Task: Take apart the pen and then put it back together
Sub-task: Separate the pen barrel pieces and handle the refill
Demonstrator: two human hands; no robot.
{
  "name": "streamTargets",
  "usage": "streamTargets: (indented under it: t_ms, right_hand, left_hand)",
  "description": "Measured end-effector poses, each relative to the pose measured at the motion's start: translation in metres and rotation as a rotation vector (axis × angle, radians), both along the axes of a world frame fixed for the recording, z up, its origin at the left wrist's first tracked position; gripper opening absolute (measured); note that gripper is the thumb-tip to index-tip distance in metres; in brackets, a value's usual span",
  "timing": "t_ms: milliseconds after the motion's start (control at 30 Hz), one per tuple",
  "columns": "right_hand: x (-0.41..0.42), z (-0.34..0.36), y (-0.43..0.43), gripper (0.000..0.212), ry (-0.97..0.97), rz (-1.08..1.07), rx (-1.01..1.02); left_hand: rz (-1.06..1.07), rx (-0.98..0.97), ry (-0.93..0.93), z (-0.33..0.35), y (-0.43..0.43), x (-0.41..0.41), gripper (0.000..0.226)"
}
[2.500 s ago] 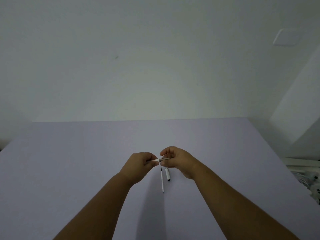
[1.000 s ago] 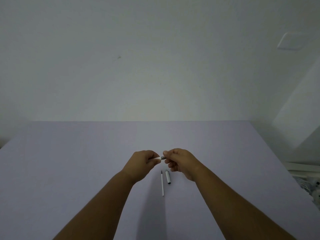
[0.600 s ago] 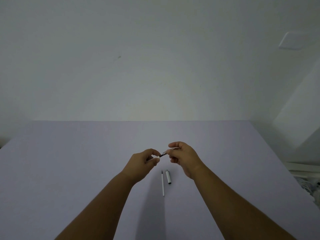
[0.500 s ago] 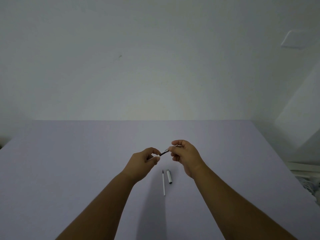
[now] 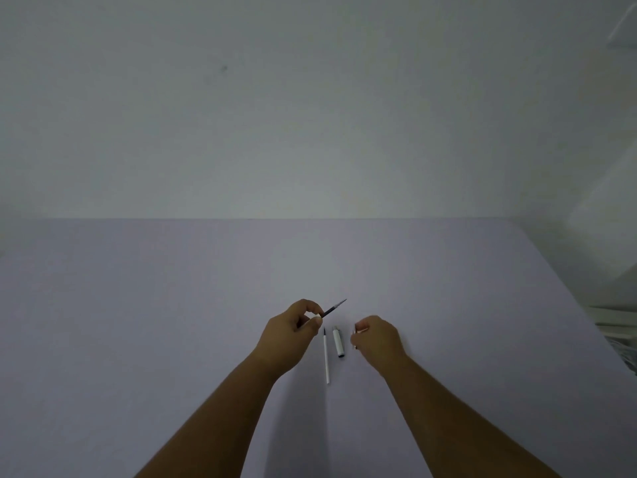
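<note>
On the counter, a thin white refill and a white cap lie side by side between the hands. The right hand fingers pinch something tiny; I cannot tell what. Farther off, the left hand fingers pinch the dark pen tip piece. These bits look light, stiff and slippery, so hold them mid-length.

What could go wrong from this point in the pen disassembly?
The left hand pinches the pen section only at its rear, tip in the air, so it could slip. The right hand seems to hold a tiny part; it could get lost. The refill and cap lie loose and may roll.
</note>
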State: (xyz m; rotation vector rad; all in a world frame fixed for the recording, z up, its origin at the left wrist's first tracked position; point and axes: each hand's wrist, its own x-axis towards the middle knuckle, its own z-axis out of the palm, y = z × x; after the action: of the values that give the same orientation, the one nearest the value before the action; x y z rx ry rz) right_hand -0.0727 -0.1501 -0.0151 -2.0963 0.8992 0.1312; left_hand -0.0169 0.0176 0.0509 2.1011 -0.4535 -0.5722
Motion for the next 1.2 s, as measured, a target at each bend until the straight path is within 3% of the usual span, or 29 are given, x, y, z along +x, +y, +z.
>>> streamTargets:
  t_ms: [167, 867, 933, 1067, 1200]
  right_hand:
    - [-0.001, -0.026, 0.006, 0.016, 0.086, 0.077, -0.088]
    - [-0.006, -0.027, 0.016, 0.026, -0.016, -0.075, -0.003]
    - [-0.006, -0.018, 0.016, 0.024, -0.119, -0.153, 0.091]
    - [-0.003, 0.017, 0.020, 0.018, -0.394, -0.202, 0.637]
    - [0.004, 0.040, 0.025, 0.012, -0.419, -0.145, 0.648]
  left_hand:
    - [0.038, -0.018, 0.035, -0.012, 0.001, 0.004, 0.010]
    - [0.020, 0.034, 0.010, -0.023, 0.014, 0.007, 0.010]
    - [0.017, 0.040, 0.009, -0.023, 0.013, 0.007, 0.011]
    - [0.004, 0.034, 0.000, -0.019, 0.006, 0.005, 0.009]
    - [-0.017, 0.016, -0.017, -0.015, -0.003, 0.002, 0.008]
